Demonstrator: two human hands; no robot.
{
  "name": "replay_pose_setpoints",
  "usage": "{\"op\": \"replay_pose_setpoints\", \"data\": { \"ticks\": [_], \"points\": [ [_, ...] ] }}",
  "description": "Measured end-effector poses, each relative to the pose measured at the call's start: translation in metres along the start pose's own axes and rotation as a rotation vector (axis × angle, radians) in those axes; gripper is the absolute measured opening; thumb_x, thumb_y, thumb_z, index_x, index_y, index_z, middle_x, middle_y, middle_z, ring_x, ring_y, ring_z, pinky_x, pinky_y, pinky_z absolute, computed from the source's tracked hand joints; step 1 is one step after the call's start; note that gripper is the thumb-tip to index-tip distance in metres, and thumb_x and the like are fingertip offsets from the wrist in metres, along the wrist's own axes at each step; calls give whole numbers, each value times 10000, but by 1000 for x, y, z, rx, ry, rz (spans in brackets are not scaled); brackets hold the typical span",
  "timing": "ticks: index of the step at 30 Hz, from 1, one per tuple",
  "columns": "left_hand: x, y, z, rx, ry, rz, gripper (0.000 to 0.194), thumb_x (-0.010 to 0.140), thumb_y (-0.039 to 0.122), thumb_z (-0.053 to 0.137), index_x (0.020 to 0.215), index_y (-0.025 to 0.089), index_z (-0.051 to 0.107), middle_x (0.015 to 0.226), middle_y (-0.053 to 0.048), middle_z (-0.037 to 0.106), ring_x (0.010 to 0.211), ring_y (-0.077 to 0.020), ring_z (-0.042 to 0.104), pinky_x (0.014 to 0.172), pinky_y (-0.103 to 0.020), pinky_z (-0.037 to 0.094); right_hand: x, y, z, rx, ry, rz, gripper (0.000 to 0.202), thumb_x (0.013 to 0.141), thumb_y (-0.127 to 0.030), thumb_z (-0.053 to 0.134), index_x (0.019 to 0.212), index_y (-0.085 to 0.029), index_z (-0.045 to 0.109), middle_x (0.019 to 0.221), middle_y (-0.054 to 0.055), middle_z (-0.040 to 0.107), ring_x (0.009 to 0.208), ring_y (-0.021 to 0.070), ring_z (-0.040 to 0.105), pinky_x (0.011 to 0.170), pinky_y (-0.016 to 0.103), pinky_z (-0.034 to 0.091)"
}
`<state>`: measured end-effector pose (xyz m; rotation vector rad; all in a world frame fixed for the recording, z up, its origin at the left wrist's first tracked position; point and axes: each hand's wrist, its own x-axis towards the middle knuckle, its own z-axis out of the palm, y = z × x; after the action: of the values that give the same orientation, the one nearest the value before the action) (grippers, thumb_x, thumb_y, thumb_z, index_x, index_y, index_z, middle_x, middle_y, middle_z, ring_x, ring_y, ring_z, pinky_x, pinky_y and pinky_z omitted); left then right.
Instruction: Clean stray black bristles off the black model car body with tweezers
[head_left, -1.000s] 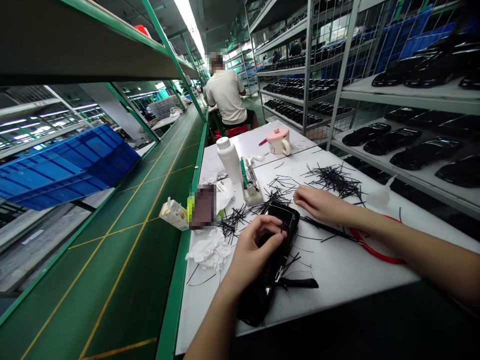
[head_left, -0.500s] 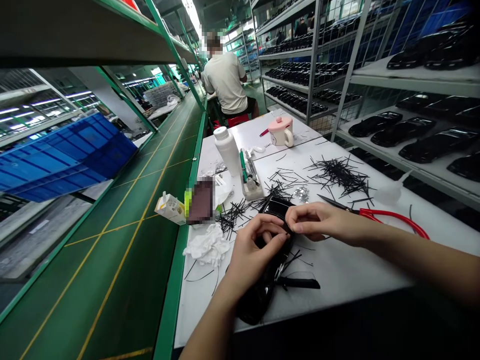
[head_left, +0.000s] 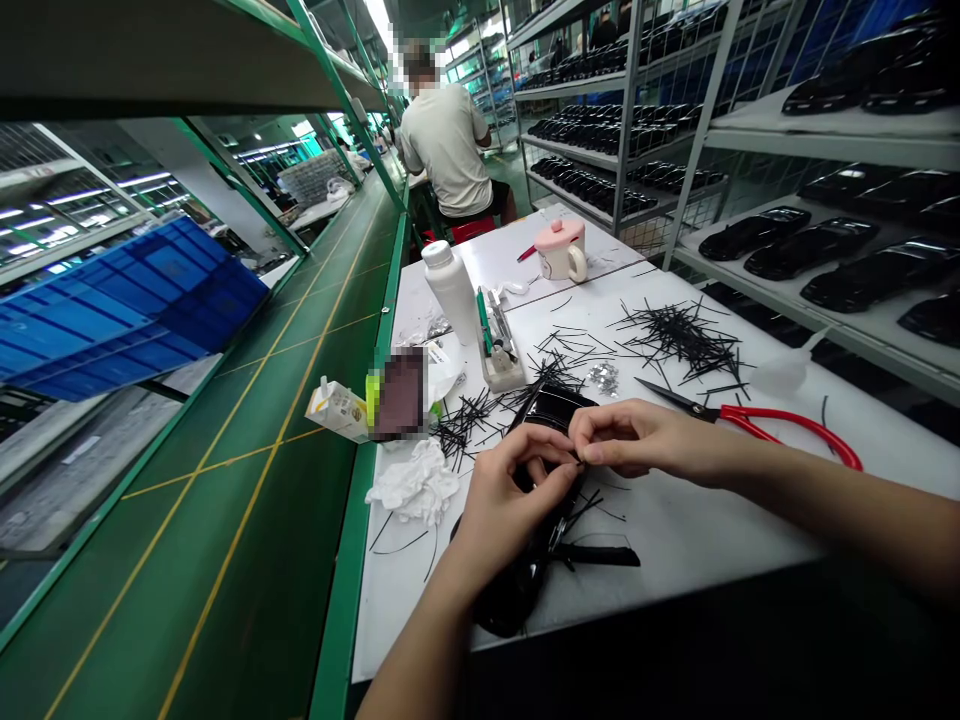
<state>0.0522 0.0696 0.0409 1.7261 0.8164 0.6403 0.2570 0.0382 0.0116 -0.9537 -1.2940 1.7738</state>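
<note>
A glossy black model car (head_left: 551, 407) lies lengthwise on the white table beneath my hands. My left hand (head_left: 517, 480) curls over its middle, thumb and fingers closed at the car's right edge. My right hand (head_left: 626, 438) meets it there, fingertips pinched together; whatever small piece lies between them is hidden. Thin black strips (head_left: 589, 510) lie close by the car's right side, next to a black-handled tool (head_left: 604, 556). Red-handled scissors (head_left: 787, 420) rest with blades parted beyond my right forearm. More black strips (head_left: 465, 425) are scattered left of the car.
A pile of black strips (head_left: 679, 340) and small silvery pieces (head_left: 602, 377) lie farther back. Around them stand a white bottle (head_left: 454, 290), tool holder (head_left: 504, 375), lidded mug (head_left: 555, 255) and crumpled tissue (head_left: 412, 485). A green conveyor (head_left: 247, 500) runs left; racks of model cars (head_left: 832, 250) stand right.
The view has tilted slightly, so the far objects sit a little higher. Both hands keep nearly the same pinched pose at the car's edge, with only small finger shifts.
</note>
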Motion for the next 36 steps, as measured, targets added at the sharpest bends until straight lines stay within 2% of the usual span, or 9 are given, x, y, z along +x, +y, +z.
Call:
{"op": "replay_pose_setpoints", "data": {
  "ticks": [22, 31, 36],
  "points": [
    [1, -2, 0, 3, -3, -7, 154, 825, 274, 694, 920, 166, 641, 799, -19, 688, 553, -70, 471, 542, -191, 386, 0, -2, 2, -32, 22, 10, 371, 826, -512, 707, 839, -164, 580, 652, -60, 377, 534, 68, 266, 483, 244, 199],
    [1, -1, 0, 7, -11, 5, 123, 839, 245, 676, 925, 167, 634, 803, -12, 688, 558, -64, 467, 544, -186, 377, -1, 1, 2, -38, 2, -18, 325, 870, -476, 676, 865, -170, 566, 624, -77, 343, 521, 68, 245, 478, 250, 169],
    [1, -1, 1, 12, -10, 7, 129, 838, 248, 678, 927, 166, 632, 799, -12, 683, 573, -70, 486, 546, -186, 380, -1, 2, 2, -75, 18, -27, 325, 876, -481, 665, 871, -172, 565, 659, -62, 379, 538, 73, 273, 487, 250, 177]
  ]
}}
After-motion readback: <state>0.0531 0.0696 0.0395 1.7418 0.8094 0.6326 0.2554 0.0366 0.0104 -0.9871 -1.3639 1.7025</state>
